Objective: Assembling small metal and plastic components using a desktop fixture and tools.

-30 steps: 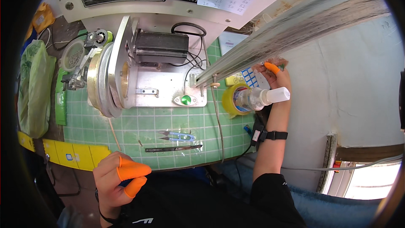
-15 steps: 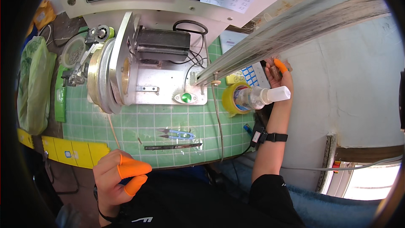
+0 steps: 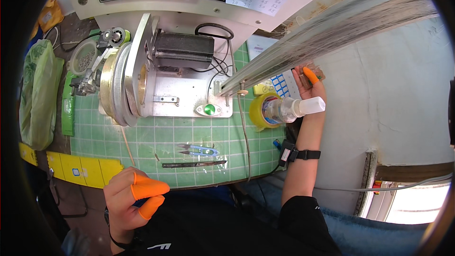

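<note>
My left hand, with orange finger cots on thumb and forefinger, is closed in a pinch at the near edge of the table. A thin pale strand runs down to it from the grooved metal wheel of the machine. My right arm reaches far right, past a clear bottle with a white cap. There my right hand, an orange cot on its thumb, has its fingers stretched out beside a brownish, see-through thing. What kind of thing that is cannot be made out.
A yellow tape roll surrounds the bottle's base. Blue thread snips and a dark thin strip lie on the green gridded mat. A slanted clear guard rises above my right hand. A dish of small pieces stands left.
My right hand's curled fingers have straightened beside the brownish thing, and the forearm has shifted slightly left. My left hand stays nearly still.
</note>
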`<state>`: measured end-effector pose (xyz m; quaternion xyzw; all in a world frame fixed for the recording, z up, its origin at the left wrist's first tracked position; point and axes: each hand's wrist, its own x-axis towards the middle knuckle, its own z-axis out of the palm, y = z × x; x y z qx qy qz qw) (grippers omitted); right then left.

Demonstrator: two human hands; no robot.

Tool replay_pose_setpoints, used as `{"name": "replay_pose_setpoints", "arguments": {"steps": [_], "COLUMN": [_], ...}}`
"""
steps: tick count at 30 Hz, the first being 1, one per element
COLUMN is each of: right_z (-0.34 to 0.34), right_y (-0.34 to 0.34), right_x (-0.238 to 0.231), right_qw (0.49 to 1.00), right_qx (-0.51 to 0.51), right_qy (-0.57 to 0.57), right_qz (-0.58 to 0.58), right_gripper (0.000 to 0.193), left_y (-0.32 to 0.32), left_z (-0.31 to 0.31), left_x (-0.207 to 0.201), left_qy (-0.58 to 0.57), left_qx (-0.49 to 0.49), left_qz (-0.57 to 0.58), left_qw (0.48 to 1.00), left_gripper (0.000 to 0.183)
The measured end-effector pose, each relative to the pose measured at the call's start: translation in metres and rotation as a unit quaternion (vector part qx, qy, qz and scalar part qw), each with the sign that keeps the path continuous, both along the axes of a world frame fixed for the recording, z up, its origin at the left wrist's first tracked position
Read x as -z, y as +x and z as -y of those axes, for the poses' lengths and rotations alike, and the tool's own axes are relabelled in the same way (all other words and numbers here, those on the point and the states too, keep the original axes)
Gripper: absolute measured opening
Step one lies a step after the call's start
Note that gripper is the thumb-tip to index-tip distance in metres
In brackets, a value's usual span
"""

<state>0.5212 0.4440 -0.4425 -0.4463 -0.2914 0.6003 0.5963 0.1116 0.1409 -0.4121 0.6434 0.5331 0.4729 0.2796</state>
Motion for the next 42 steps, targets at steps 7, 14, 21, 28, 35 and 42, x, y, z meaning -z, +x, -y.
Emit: {"name": "replay_pose_setpoints", "arguments": {"steps": [7,14,21,28,35,42], "right_z": [0.004,-0.006,-0.010,-0.009,-0.008,-0.005], "right_y": [-0.015,-0.009,0.009,0.016,0.021,0.024], "right_x": [-0.007,0.011,0.022,0.014,0.028,0.039], "right_qw": [0.996,0.986,0.892,0.879,0.941,0.948], "right_qx": [-0.013,-0.030,-0.079,-0.122,-0.109,-0.084], "right_qy": [0.007,-0.007,-0.042,-0.061,-0.073,-0.053], "right_qz": [0.091,0.164,0.444,0.457,0.312,0.303], "right_gripper": [0.033,0.040,0.032,0.035,0.035,0.031], "left_y": [0.000,-0.002,-0.002,-0.001,0.000,-0.001], "left_z": [-0.001,0.000,-0.001,0.000,0.001,0.002], "left_x": [0.000,0.000,0.000,0.001,-0.001,0.001], "left_qy": [0.004,0.001,0.004,0.002,0.001,-0.002], "left_qx": [0.002,-0.002,-0.001,0.000,-0.002,-0.003], "left_qz": [0.000,-0.007,-0.010,-0.009,-0.009,-0.006], "left_qw": [1.000,1.000,1.000,1.000,1.000,1.000], "left_gripper": [0.024,0.026,0.027,0.027,0.027,0.026]}}
